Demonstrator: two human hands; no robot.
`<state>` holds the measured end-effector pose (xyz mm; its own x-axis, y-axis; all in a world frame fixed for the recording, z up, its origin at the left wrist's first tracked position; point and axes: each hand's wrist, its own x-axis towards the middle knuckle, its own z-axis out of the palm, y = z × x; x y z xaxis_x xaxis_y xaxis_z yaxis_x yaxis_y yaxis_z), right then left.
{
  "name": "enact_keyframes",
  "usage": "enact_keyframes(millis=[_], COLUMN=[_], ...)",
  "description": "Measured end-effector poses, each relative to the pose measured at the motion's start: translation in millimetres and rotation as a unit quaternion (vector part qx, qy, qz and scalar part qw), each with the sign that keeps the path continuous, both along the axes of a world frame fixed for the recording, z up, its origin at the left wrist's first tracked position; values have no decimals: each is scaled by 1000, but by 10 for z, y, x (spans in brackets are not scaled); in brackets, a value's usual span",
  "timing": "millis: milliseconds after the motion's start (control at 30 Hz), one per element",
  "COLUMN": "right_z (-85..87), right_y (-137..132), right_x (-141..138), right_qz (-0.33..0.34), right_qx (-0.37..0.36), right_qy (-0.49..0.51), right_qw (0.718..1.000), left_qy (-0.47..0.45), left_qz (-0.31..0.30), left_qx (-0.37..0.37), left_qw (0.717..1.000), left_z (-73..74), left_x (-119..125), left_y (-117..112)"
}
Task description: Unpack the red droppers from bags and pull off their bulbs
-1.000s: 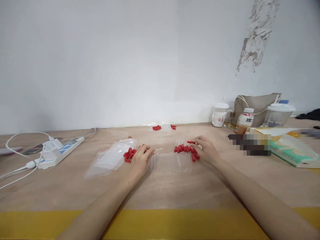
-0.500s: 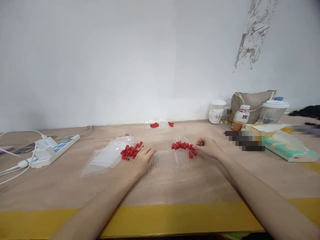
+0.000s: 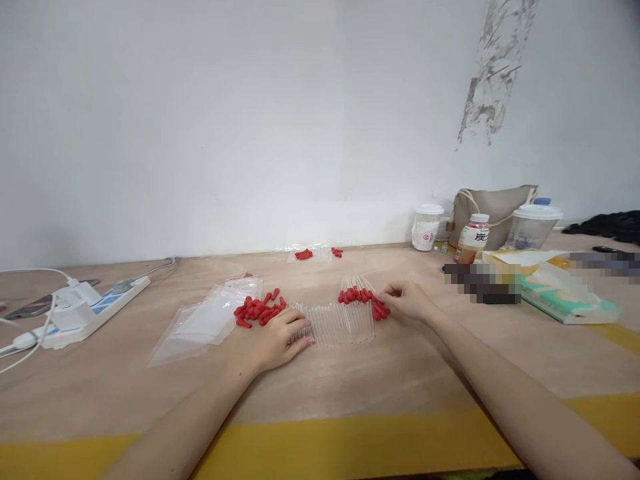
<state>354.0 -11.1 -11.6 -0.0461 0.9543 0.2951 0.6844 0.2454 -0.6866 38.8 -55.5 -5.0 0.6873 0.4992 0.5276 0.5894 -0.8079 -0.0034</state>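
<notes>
A row of clear thin tubes (image 3: 335,325), like dropper pipettes, lies side by side in the middle of the table. My left hand (image 3: 283,339) rests over the row's left end, thumb and fingers apart. Left of it is a pile of red rubber bulbs (image 3: 257,309). More red bulbs (image 3: 356,295) lie along the far right of the row, with thin pale tubes fanning out behind them. There my right hand (image 3: 407,300) has thumb and forefinger closed at the rightmost bulbs; its fingertips partly hide what they pinch.
Clear zip bags (image 3: 200,323) lie left of the pile. A bag with red bulbs (image 3: 304,255) sits near the wall. Farther left is a power strip (image 3: 107,310) with cables. To the right stand a paper cup (image 3: 427,230), a bottle (image 3: 473,240) and a tissue pack (image 3: 565,300).
My left hand has come slightly nearer and its thumb and fingers have spread over the tubes. The rightmost red bulbs lie closer together by my right hand. The view has shifted slightly.
</notes>
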Motion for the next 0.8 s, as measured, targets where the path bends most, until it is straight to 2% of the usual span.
enact_keyframes(millis=[133, 300, 433, 600, 800], right_z=[-139, -269, -238, -171, -34], right_y=[142, 220, 213, 221, 77], right_x=[103, 78, 0, -29, -188], right_qz=[-103, -122, -139, -154, -139], right_qx=[10, -21, -38, -21, 43], right_qy=[10, 3, -31, -34, -26], right_qw=[995, 992, 989, 987, 989], left_qy=[11, 14, 12, 19, -35], left_qz=[-5, -2, 8, 22, 75], left_qx=[-13, -27, -8, 25, 69], left_qw=[1000, 1000, 1000, 999, 994], left_z=[-5, 22, 48, 51, 1], left_x=[-33, -63, -74, -97, -53], left_y=[1, -21, -32, -12, 31])
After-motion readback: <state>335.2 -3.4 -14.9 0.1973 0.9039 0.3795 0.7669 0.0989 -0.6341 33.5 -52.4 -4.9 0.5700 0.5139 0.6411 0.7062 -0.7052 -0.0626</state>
